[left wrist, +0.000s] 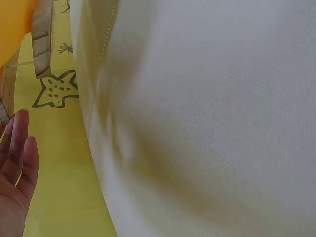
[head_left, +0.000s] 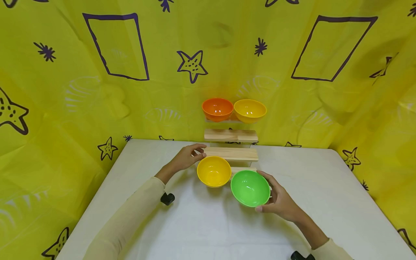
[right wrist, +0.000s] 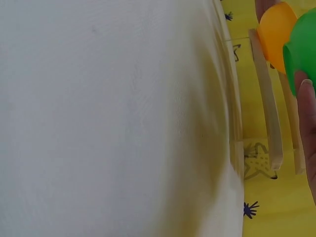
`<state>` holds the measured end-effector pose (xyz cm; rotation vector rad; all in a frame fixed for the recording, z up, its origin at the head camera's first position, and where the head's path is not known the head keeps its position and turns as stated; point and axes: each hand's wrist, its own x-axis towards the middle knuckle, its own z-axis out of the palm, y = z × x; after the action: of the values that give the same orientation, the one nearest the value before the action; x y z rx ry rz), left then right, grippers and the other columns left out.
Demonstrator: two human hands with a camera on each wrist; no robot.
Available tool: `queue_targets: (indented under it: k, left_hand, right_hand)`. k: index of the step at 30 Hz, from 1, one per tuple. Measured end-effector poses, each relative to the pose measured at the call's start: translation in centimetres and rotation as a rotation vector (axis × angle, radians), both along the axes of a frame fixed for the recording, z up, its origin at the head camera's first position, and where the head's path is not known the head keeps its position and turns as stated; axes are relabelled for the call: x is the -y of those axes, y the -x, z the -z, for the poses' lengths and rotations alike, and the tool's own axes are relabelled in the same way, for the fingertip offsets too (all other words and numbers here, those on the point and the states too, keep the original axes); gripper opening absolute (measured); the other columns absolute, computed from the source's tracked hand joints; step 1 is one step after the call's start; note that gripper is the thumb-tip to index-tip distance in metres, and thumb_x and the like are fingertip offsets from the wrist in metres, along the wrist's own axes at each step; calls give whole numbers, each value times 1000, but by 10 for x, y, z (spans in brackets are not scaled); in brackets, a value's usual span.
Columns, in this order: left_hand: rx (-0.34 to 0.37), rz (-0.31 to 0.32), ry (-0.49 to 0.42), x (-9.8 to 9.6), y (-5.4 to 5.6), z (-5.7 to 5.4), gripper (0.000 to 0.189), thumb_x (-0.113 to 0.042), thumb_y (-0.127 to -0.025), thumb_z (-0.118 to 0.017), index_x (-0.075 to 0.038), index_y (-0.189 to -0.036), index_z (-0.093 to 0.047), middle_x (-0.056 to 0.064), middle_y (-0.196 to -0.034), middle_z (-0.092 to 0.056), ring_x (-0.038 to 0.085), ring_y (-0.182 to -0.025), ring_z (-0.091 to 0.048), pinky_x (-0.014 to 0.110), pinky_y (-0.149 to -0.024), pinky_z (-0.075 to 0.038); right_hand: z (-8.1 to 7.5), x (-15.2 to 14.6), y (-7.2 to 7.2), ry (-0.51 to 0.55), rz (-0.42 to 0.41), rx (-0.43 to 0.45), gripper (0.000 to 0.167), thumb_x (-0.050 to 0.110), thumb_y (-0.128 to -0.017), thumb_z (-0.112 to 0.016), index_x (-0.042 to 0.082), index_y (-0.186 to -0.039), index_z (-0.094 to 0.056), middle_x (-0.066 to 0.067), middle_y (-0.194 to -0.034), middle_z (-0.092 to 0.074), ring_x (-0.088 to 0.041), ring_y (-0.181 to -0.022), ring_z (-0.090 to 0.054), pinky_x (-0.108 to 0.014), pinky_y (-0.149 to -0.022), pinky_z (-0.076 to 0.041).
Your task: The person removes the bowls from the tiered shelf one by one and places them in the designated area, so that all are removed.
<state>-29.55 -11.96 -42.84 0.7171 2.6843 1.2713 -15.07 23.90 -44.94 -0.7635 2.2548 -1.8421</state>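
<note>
My right hand holds a green bowl by its right side, thumb at the near rim and fingers at the far side. The bowl is tilted toward me at the right front of a stepped wooden rack. To its left is a yellow bowl over the lowest step; whether it rests there cannot be seen. My left hand is at the rack's left end, its fingertips by a step and the thumb close to this bowl's rim. In the left wrist view its visible fingers are straight.
An orange bowl and another yellow bowl sit side by side on the top step. The rack stands at the back of a white table. Behind it hangs a yellow patterned cloth, which also borders both sides.
</note>
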Motion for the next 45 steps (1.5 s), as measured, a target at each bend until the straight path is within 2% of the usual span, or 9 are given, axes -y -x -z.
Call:
queue_targets:
  k: [13, 19, 29, 40, 45]
  left_hand:
    - [14, 5, 12, 1, -2, 0, 45, -30, -100, -64, -12, -141, -58, 12, -121, -70, 21, -91, -64, 29, -74, -52]
    - [18, -4, 23, 2, -2, 3, 45, -30, -100, -64, -13, -141, -58, 11, -120, -70, 20, -91, -64, 28, -73, -52]
    - [-1, -1, 26, 2, 1, 2, 45, -28, -100, -64, -11, -141, -58, 12, -120, -70, 21, -90, -64, 28, -74, -52]
    - [-4, 9, 16, 2, 5, -1, 45, -29, -100, -64, -11, -141, -58, 12, -120, -70, 21, -90, -64, 28, -73, -52]
    - [3, 14, 10, 1, 5, 1, 45, -30, -100, -64, -11, -141, -58, 12, -120, -70, 22, -90, -64, 28, -73, -52]
  right_hand:
    - [2, 8, -11, 19, -130, 21, 105, -9, -71, -82, 5, -157, -23, 10, -147, -40, -16, -110, -66, -41, -79, -61]
    - [2, 15, -17, 45, -168, 64, 105, -9, -70, -81, 7, -157, -24, 4, -147, -42, -21, -109, -67, -43, -80, -60]
    - [1, 22, -23, 62, -212, 77, 106, -10, -71, -80, 6, -158, -21, 4, -146, -40, -26, -104, -70, -45, -79, -60]
    - [-1, 26, -24, 29, -223, 45, 105, -7, -71, -81, 6, -158, -22, -24, -147, -37, -27, -98, -71, -43, -77, -61]
    - [0, 30, -25, 47, -248, 61, 105, -7, -72, -81, 5, -158, -21, -20, -149, -37, -27, -102, -71, -45, -78, -60]
